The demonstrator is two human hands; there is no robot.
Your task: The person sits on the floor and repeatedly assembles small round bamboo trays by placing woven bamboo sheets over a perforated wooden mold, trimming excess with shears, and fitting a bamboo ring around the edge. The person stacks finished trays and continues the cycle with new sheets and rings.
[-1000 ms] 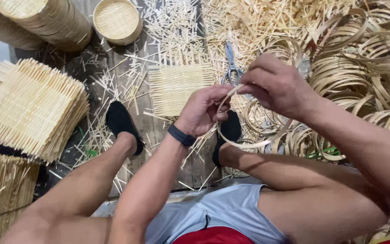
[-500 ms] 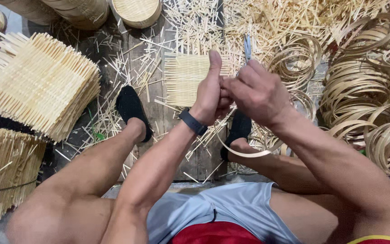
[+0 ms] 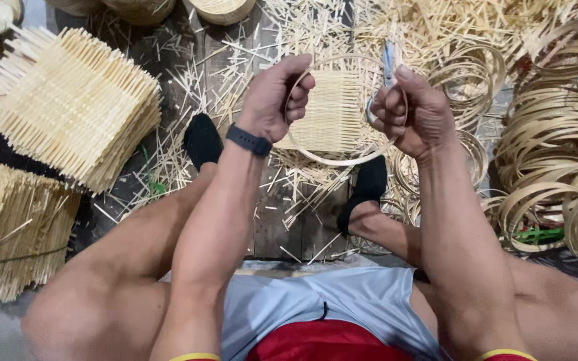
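Observation:
A thin bamboo strip bent into a hoop (image 3: 342, 160) is held up between both hands, above the floor. My left hand (image 3: 277, 97), with a dark band on the wrist, grips its left side. My right hand (image 3: 415, 110) is closed on its right side. Under the hoop, a square woven bamboo mat (image 3: 332, 110) lies flat on the wooden floor. Scissors (image 3: 387, 61) lie on the floor just beyond my right hand. My two feet in black socks (image 3: 202, 140) rest on either side of the mat.
Stacks of square woven mats (image 3: 75, 100) stand at the left, with another stack (image 3: 8, 227) nearer. Piles of bamboo hoops (image 3: 556, 140) fill the right side. Round woven baskets (image 3: 222, 8) sit at the top. Loose bamboo slivers (image 3: 282, 40) litter the floor.
My hands have moved apart and the strip has opened into a wide hoop; earlier they were close together over a small loop. The view has shifted slightly.

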